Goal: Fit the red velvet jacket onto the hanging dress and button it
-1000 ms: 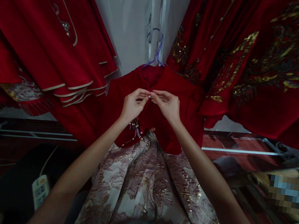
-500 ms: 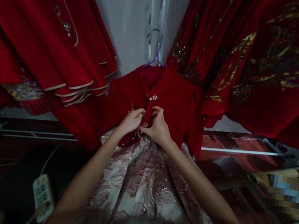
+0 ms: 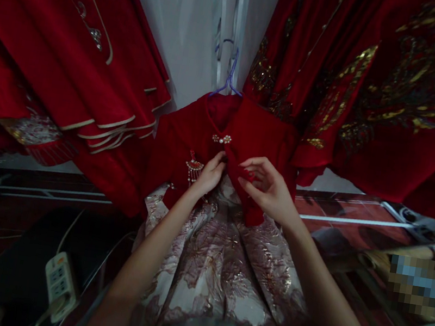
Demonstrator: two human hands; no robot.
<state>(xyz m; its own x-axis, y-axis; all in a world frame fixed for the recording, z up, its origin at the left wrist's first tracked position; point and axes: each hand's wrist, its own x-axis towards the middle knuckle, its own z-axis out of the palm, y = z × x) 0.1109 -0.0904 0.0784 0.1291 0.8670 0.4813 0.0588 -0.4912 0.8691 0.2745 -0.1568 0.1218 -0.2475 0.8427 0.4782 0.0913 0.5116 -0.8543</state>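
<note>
In the head view, the only one, the jacket (image 3: 182, 135) hangs in the middle on a purple hanger (image 3: 230, 74), straight in front of the person, over a pale patterned skirt (image 3: 211, 278). Its front opening is the line that counts: it runs down from the collar towards the person, joined at the top by a pearl clasp (image 3: 222, 138), and below that the two edges part, with skirt showing in the gap. The left hand (image 3: 210, 175) is the nearer to the clasp, just below it, its fingers bent at the left edge of the opening; the tips are partly lost in the cloth, so I cannot tell whether they pinch it. The right hand (image 3: 268, 190) lies farther out and a little lower, thumb and fingers closed on the right front edge, which is turned outward, so that the held part sits apart from the left fingertips, across the gap to the right. A beaded tassel (image 3: 194, 169) hangs on the jacket's left front, just beside the left hand. Red garments (image 3: 103, 73) flank the jacket on both sides, and a power strip (image 3: 61, 287) lies low at left, well apart from both hands.
</note>
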